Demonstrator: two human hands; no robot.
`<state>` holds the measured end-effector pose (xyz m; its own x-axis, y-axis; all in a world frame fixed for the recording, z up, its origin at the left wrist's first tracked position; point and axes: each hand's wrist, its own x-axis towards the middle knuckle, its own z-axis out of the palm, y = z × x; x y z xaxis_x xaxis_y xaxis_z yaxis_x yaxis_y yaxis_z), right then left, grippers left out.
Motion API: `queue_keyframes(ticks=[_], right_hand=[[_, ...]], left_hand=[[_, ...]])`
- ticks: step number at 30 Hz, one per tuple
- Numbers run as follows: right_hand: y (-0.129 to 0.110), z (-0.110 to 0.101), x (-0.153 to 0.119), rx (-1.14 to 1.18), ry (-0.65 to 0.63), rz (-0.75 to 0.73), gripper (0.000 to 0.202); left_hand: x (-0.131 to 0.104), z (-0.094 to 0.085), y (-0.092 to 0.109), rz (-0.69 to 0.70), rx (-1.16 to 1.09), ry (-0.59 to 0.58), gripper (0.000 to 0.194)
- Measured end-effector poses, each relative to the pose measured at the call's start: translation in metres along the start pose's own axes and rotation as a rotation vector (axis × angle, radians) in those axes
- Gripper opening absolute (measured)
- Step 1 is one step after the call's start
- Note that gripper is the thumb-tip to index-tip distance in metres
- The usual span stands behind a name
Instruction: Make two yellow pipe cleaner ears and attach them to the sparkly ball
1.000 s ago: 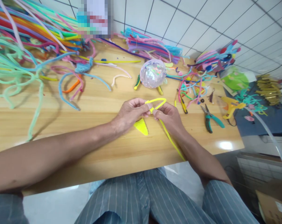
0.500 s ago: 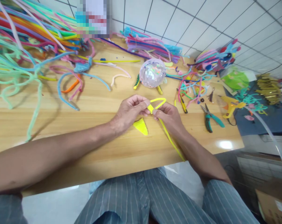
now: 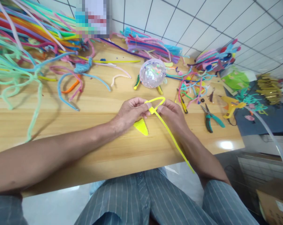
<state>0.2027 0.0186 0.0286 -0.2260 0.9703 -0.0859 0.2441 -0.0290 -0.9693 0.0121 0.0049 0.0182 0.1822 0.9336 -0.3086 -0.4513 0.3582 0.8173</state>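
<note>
A yellow pipe cleaner [image 3: 173, 141] is bent into a loop above the fingers, and its long tail runs down past the table's front edge. My left hand [image 3: 133, 113] pinches its folded, thicker end between thumb and fingers. My right hand [image 3: 170, 113] is closed at the right side of the loop, thumb and finger pressed together on the strand. On the table just below my left hand lies a flat yellow triangular piece [image 3: 141, 127], its top partly hidden by the fingers.
Beyond my hands stands a clear ball with glitter [image 3: 153, 73]. To the right lie a craft knife [image 3: 184, 104], teal-handled pliers [image 3: 211, 118] and a yellow glue gun [image 3: 232, 105]. Pale green pipe cleaners [image 3: 19, 70] spread over the left. A bundled stack [image 3: 153, 45] lies by the tiled wall.
The pipe cleaner's tail has swung out from under my right hand and now crosses in front of it, reaching lower. My right hand has shifted slightly right; my left hand stays nearly in place.
</note>
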Motion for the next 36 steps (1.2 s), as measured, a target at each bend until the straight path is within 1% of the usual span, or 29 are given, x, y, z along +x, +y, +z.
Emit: queue_keyframes(ticks=[2, 4, 5, 7, 8, 10, 15, 17, 19, 21, 23, 25, 27, 29, 32, 36], right_hand=[[0.003, -0.008, 0.003, -0.111, 0.096, -0.154, 0.020], [0.003, -0.017, 0.005, -0.323, 0.178, -0.381, 0.027], [0.003, -0.021, 0.006, -0.438, 0.184, -0.496, 0.031], [0.002, -0.026, 0.007, -0.622, 0.137, -0.676, 0.029], [0.002, -0.027, 0.007, -0.681, 0.100, -0.733, 0.026], [0.003, -0.027, 0.006, -0.746, 0.045, -0.802, 0.018], [0.006, -0.023, 0.005, -0.757, -0.002, -0.869, 0.011], [0.005, -0.021, 0.005, -0.737, -0.008, -0.841, 0.010], [0.004, -0.020, 0.005, -0.691, -0.004, -0.776, 0.007], [0.002, -0.018, 0.005, -0.574, 0.015, -0.682, 0.005], [0.001, -0.017, 0.005, -0.405, 0.036, -0.544, 0.010], [0.000, -0.015, 0.005, -0.247, 0.042, -0.356, 0.019], [-0.003, -0.012, 0.005, -0.137, 0.034, -0.188, 0.030], [-0.007, -0.009, 0.004, -0.071, 0.029, -0.080, 0.037], [-0.012, -0.005, 0.003, -0.018, 0.031, -0.029, 0.038], [-0.016, -0.003, 0.002, 0.056, 0.016, 0.011, 0.031]], left_hand=[[0.000, 0.001, 0.002, -0.030, -0.028, 0.018, 0.026], [-0.001, 0.002, 0.004, -0.048, -0.058, 0.038, 0.024], [-0.001, 0.003, 0.005, -0.052, -0.071, 0.045, 0.023], [-0.002, 0.004, 0.006, -0.056, -0.088, 0.050, 0.023], [-0.002, 0.004, 0.006, -0.060, -0.092, 0.047, 0.023], [-0.003, 0.004, 0.005, -0.068, -0.092, 0.035, 0.023], [-0.004, 0.003, 0.003, -0.072, -0.100, -0.002, 0.022], [-0.003, 0.002, 0.001, -0.069, -0.090, -0.029, 0.022], [-0.002, 0.001, 0.000, -0.050, -0.055, -0.048, 0.023], [-0.002, 0.001, -0.002, 0.015, 0.012, -0.050, 0.021], [-0.003, 0.000, -0.003, 0.108, 0.095, -0.059, 0.018], [-0.004, 0.000, -0.003, 0.177, 0.163, -0.101, 0.016], [-0.006, -0.001, -0.004, 0.206, 0.206, -0.161, 0.018], [-0.007, -0.002, -0.005, 0.218, 0.246, -0.208, 0.020], [-0.007, -0.004, -0.007, 0.213, 0.302, -0.215, 0.018], [-0.005, -0.005, -0.006, 0.138, 0.303, -0.178, 0.012]])
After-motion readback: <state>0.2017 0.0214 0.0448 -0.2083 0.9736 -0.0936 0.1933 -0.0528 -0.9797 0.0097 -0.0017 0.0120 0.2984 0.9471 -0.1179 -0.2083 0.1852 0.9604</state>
